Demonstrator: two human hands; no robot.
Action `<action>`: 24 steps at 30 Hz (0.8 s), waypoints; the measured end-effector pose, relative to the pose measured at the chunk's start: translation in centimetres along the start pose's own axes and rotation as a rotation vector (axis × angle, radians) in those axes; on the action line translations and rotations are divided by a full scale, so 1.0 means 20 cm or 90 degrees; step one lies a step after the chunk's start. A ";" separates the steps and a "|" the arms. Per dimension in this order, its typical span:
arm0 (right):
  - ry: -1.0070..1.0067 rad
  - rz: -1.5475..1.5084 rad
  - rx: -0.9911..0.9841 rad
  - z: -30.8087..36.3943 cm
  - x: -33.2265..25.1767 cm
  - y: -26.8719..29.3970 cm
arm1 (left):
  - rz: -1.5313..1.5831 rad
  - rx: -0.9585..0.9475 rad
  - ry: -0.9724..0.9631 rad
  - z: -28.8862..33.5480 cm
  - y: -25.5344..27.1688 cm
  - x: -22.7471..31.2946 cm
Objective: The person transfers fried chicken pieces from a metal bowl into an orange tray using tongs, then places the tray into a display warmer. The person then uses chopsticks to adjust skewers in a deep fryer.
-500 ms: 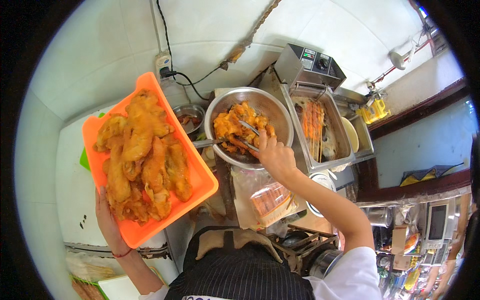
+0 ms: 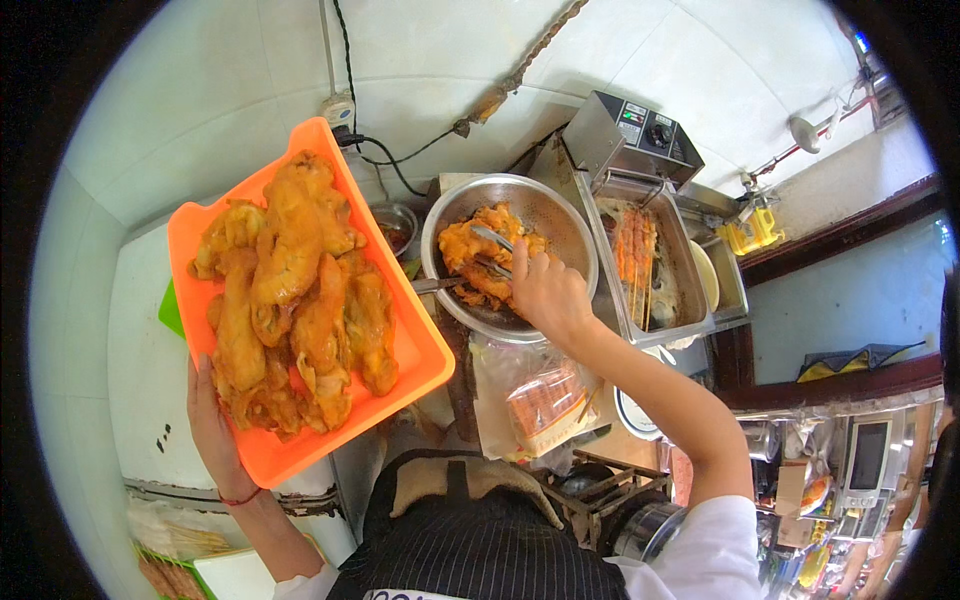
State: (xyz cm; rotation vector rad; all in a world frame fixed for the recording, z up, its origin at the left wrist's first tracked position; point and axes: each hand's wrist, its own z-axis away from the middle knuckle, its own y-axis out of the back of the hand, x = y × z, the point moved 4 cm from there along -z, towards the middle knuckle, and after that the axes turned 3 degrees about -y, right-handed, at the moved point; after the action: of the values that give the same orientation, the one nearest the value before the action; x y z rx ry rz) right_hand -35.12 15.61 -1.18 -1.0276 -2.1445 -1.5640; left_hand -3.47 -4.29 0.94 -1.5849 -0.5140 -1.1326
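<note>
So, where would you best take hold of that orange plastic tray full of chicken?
I'd grip the orange plastic tray by its left wall, near the lower end, coming from the left with the palm supporting it. The left hand is there. The heaped chicken pieces suggest a heavy load, and the right side faces the metal bowl.

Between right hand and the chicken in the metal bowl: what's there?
Metal tongs, seen in the head view: the right hand grips them, and their arms reach over the chicken in the metal bowl.
</note>
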 end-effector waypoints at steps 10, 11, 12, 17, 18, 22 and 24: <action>0.184 0.010 0.042 -0.11 0.02 -0.06 | 0.019 -0.027 0.004 -0.03 -0.03 0.01; 0.207 0.010 0.040 -0.12 0.03 -0.07 | 0.051 -0.033 0.016 -0.03 -0.04 0.01; 0.199 -0.039 0.006 -0.14 0.06 -0.09 | 0.025 -0.019 0.010 -0.04 -0.04 0.01; 0.050 -0.315 -0.176 -0.17 0.22 -0.14 | 0.027 -0.006 0.016 -0.06 -0.05 0.00; 0.015 -0.365 -0.170 -0.17 0.25 -0.13 | 0.007 0.002 0.012 -0.07 -0.05 0.00; -0.193 -0.595 -0.238 -0.08 0.35 -0.14 | 0.025 -0.010 0.005 -0.08 -0.07 -0.01; -0.289 -0.741 -0.257 -0.02 0.40 -0.15 | 0.030 -0.023 0.001 -0.08 -0.09 -0.02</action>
State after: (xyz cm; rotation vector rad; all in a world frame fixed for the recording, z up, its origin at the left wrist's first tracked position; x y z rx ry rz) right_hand -42.87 17.71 1.74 -0.0941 -3.0890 -2.4897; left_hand -5.73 -5.08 1.46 -1.6184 -0.4550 -1.1125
